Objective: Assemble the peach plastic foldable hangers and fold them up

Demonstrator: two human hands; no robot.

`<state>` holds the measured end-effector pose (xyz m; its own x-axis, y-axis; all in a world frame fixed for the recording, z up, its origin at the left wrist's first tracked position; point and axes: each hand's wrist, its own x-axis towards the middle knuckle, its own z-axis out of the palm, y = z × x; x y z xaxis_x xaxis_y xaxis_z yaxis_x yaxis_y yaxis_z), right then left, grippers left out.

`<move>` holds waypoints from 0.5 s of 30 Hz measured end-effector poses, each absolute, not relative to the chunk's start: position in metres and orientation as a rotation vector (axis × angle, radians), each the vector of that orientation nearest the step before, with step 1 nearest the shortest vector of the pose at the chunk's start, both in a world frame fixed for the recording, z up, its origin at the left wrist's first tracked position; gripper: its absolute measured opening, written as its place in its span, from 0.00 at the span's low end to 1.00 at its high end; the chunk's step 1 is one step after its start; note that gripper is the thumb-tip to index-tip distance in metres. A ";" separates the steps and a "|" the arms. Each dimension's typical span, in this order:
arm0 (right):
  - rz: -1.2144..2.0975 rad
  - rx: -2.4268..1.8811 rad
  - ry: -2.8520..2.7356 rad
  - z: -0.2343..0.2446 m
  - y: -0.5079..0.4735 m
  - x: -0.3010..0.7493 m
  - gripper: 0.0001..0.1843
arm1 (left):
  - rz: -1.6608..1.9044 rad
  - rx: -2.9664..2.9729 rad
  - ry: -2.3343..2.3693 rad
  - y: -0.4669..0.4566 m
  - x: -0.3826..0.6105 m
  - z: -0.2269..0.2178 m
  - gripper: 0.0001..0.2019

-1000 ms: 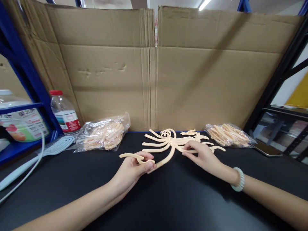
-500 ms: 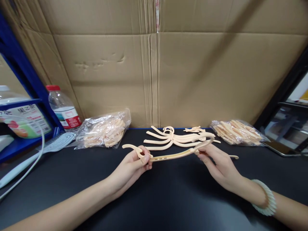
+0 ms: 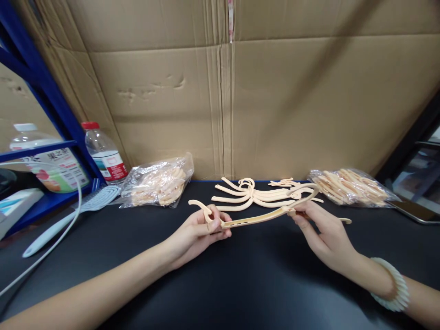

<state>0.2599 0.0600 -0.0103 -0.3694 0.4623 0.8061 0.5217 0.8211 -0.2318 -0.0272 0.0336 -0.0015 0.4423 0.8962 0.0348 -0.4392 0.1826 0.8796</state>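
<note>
Nearest, on the black table [image 3: 240,284], the left hand [image 3: 201,231] comes in from 7 o'clock and the right hand [image 3: 325,236], a pale bead bracelet [image 3: 392,286] on its wrist, from 4 o'clock. Both are closed on cream plastic parts held just above the tabletop.

The left thumb and fingers pinch a curved hook piece [image 3: 199,206], whose free tip points to 10 o'clock. The near end of a slotted strip [image 3: 256,218] meets those same fingertips. Whether the two parts are joined cannot be told.

The strip's long axis runs from the left hand out toward 2 o'clock, rising a little. Its far end curls over the right hand, whose fingertips grip it from below. So the strip bridges the gap, one end in each hand, and neither hand is clearly the nearer. A thin cream tip shows at 3 o'clock of the right hand, and what holds it is hidden.

Beyond, at 12 o'clock, lies a loose pile of like pieces [image 3: 254,197]. Clear bags of them sit at 10 o'clock [image 3: 160,183] and at 2 o'clock [image 3: 350,185], and a cardboard wall [image 3: 275,101] stands behind.
</note>
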 end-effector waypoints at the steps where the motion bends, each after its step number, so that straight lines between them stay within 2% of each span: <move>1: -0.086 -0.725 -2.019 -0.011 0.060 0.260 0.08 | 1.018 0.976 0.571 0.034 -0.027 -0.001 0.12; 15: -0.215 -0.700 -1.987 -0.014 0.056 0.260 0.09 | 1.061 1.000 0.599 0.035 -0.027 -0.004 0.10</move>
<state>0.2601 0.0561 -0.0138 -0.3544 0.3845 0.8524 0.5581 0.8184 -0.1371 -0.0273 0.0354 -0.0040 0.3988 0.9157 0.0491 -0.4309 0.1398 0.8915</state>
